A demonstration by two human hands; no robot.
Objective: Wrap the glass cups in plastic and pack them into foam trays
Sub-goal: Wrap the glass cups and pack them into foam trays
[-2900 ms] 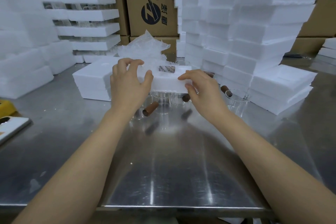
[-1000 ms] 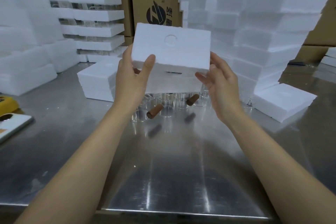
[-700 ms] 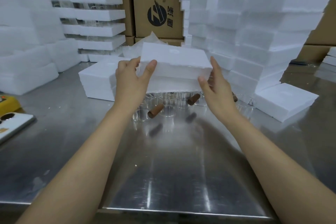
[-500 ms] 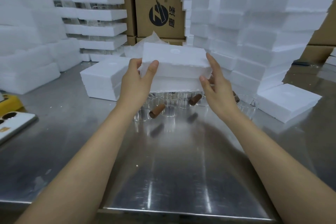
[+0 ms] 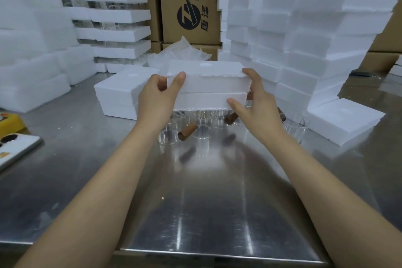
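A white foam tray (image 5: 212, 86) made of two stacked halves is held level above the steel table (image 5: 206, 202). My left hand (image 5: 157, 99) grips its left end, thumb on the top edge. My right hand (image 5: 253, 102) grips its right end, fingers over the top and thumb under the lower half. Under the tray, several clear glass cups (image 5: 202, 130) with brown handles (image 5: 187, 132) stand on the table. A heap of clear plastic wrap (image 5: 180, 53) lies behind the tray.
A closed foam tray pair (image 5: 121, 91) sits to the left, another (image 5: 341, 118) to the right. Tall foam stacks (image 5: 304, 28) rise at the right and left (image 5: 32, 50). Cardboard boxes (image 5: 189, 2) stand behind. A yellow object (image 5: 8, 122) and a white phone (image 5: 15, 148) lie at the left edge.
The upper foam half, earlier tilted up on edge, has come down flat onto the lower half. My right hand went from open beside the tray to gripping its right end.
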